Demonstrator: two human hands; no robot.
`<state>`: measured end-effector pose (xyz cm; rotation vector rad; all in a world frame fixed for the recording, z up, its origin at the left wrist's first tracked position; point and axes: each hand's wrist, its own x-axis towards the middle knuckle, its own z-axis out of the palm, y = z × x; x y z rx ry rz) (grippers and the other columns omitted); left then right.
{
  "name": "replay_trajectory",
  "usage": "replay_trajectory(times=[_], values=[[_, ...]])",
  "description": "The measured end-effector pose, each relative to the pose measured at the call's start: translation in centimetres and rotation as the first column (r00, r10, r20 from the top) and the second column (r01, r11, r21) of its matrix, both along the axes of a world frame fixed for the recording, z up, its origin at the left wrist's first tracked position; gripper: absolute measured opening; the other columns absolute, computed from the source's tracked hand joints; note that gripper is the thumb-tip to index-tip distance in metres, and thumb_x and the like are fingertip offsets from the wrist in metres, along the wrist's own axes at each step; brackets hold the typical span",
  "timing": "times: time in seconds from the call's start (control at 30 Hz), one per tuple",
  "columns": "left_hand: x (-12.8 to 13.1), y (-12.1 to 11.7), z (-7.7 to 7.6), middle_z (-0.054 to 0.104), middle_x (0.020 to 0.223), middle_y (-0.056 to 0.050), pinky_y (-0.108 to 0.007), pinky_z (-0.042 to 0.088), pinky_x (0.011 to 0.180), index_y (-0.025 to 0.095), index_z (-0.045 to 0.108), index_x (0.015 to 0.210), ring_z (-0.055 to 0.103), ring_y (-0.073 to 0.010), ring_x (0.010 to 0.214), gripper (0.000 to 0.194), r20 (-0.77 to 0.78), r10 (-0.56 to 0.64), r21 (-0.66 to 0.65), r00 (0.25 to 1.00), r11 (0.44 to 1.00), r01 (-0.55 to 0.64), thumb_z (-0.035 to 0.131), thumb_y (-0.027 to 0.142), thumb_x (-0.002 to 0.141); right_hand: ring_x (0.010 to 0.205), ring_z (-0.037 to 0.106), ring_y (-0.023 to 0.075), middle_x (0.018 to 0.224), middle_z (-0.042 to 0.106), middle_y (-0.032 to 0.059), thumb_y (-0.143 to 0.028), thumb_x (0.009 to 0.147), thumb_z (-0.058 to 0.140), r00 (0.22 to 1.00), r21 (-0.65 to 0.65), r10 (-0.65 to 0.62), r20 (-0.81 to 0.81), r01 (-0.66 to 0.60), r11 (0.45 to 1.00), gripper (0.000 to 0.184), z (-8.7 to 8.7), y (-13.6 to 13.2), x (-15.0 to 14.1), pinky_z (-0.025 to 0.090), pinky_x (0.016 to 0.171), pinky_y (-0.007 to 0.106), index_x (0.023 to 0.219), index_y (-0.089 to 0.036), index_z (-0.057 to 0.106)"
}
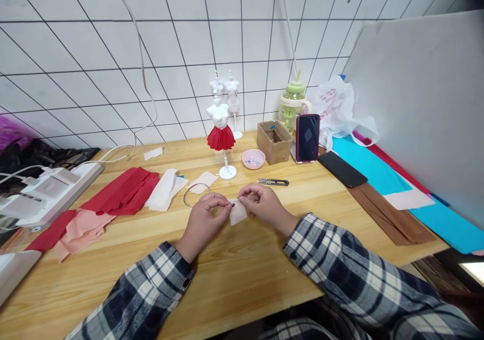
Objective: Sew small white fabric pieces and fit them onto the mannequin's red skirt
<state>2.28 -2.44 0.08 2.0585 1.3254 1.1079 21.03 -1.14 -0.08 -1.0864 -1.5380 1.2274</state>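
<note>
A small piece of thin white fabric hangs between my two hands, above the wooden table. My left hand pinches its upper left corner between thumb and forefinger. At its upper right corner, my right hand pinches the edge in the same way. Just behind my left hand lies a thin metal hoop, partly over a pale pink fabric scrap. Thread snips rest on the table beyond my right hand. A white mini mannequin wearing a red pleated skirt stands farther back.
Left are red fabric, peach fabric, white fabric and a power strip. Behind stand a pink bead dish, a cardboard box, a propped phone and a bottle. Brown fabric and blue fabric lie right.
</note>
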Motion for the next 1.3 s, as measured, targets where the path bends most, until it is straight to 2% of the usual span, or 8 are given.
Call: replay_trajectory(times=[0.1, 0.2, 0.37, 0.67, 0.9, 1.07, 1.3], values=[[-0.11, 0.08, -0.17, 0.068, 0.078, -0.003, -0.033, 0.048, 0.076, 0.021, 0.066, 0.069, 0.063, -0.0189, 0.079, 0.013, -0.058, 0.017, 0.051, 0.998, 0.999, -0.014, 0.062, 0.026, 0.080, 0.055, 0.052, 0.0084, 0.074, 0.063, 0.0003, -0.026, 0.077, 0.066, 0.986, 0.254, -0.020, 0.167, -0.024, 0.967, 0.012, 0.26, -0.58, -0.11, 0.043, 0.052, 0.021, 0.085, -0.018, 0.070], [-0.08, -0.05, -0.04, 0.068, 0.076, -0.003, -0.034, 0.047, 0.075, 0.020, 0.064, 0.066, 0.062, -0.0191, 0.077, 0.013, -0.106, 0.031, 0.108, 0.994, 0.994, -0.019, 0.062, 0.024, 0.078, 0.056, 0.052, 0.0084, 0.075, 0.064, 0.0006, -0.023, 0.078, 0.067, 0.972, 0.330, -0.038, 0.230, -0.042, 0.943, 0.009, 0.14, -0.92, -0.38, 0.044, 0.054, 0.021, 0.084, -0.018, 0.071], [0.10, -0.38, 0.37, 0.067, 0.074, -0.002, -0.035, 0.046, 0.074, 0.020, 0.061, 0.064, 0.061, -0.0189, 0.075, 0.011, -0.134, 0.035, 0.161, 0.990, 0.987, -0.013, 0.062, 0.021, 0.075, 0.056, 0.052, 0.0082, 0.072, 0.063, -0.0006, -0.017, 0.076, 0.067, 0.961, 0.342, -0.049, 0.272, -0.049, 0.939, 0.003, -0.30, -0.72, -0.57, 0.043, 0.057, 0.021, 0.079, -0.018, 0.068], [0.28, -0.64, 0.54, 0.066, 0.074, -0.001, -0.033, 0.046, 0.073, 0.021, 0.058, 0.063, 0.060, -0.0178, 0.075, 0.014, -0.111, 0.004, 0.109, 0.994, 0.994, 0.008, 0.060, 0.020, 0.077, 0.054, 0.051, 0.0077, 0.071, 0.061, -0.0020, -0.016, 0.075, 0.066, 0.971, 0.290, 0.012, 0.238, -0.083, 0.953, 0.003, -0.29, -0.72, -0.51, 0.042, 0.052, 0.019, 0.078, -0.018, 0.065], [0.41, -0.67, 0.70, 0.067, 0.073, -0.001, -0.034, 0.046, 0.074, 0.021, 0.058, 0.062, 0.061, -0.0182, 0.074, 0.013, -0.130, 0.015, 0.108, 0.991, 0.994, -0.001, 0.061, 0.018, 0.074, 0.057, 0.053, 0.0079, 0.073, 0.063, -0.0025, -0.012, 0.074, 0.065, 0.944, 0.357, -0.002, 0.331, -0.123, 0.926, 0.008, -0.02, -0.88, -0.38, 0.043, 0.058, 0.020, 0.078, -0.019, 0.065], [0.33, -0.60, 0.39, 0.067, 0.074, -0.001, -0.034, 0.046, 0.074, 0.021, 0.058, 0.062, 0.060, -0.0183, 0.075, 0.014, -0.116, 0.015, 0.096, 0.993, 0.995, -0.004, 0.060, 0.021, 0.076, 0.056, 0.053, 0.0079, 0.073, 0.065, -0.0019, -0.015, 0.077, 0.066, 0.938, 0.358, -0.008, 0.347, -0.125, 0.925, 0.006, -0.04, -0.84, -0.28, 0.042, 0.059, 0.021, 0.081, -0.019, 0.067], [0.18, -0.48, 0.26, 0.067, 0.072, -0.001, -0.033, 0.047, 0.074, 0.021, 0.057, 0.061, 0.061, -0.0177, 0.074, 0.015, -0.092, 0.018, 0.067, 0.996, 0.998, -0.012, 0.058, 0.022, 0.077, 0.059, 0.054, 0.0094, 0.076, 0.067, 0.0001, -0.021, 0.083, 0.064, 0.930, 0.438, -0.026, 0.366, -0.147, 0.887, 0.007, -0.12, -0.94, -0.15, 0.042, 0.060, 0.022, 0.086, -0.020, 0.070]])
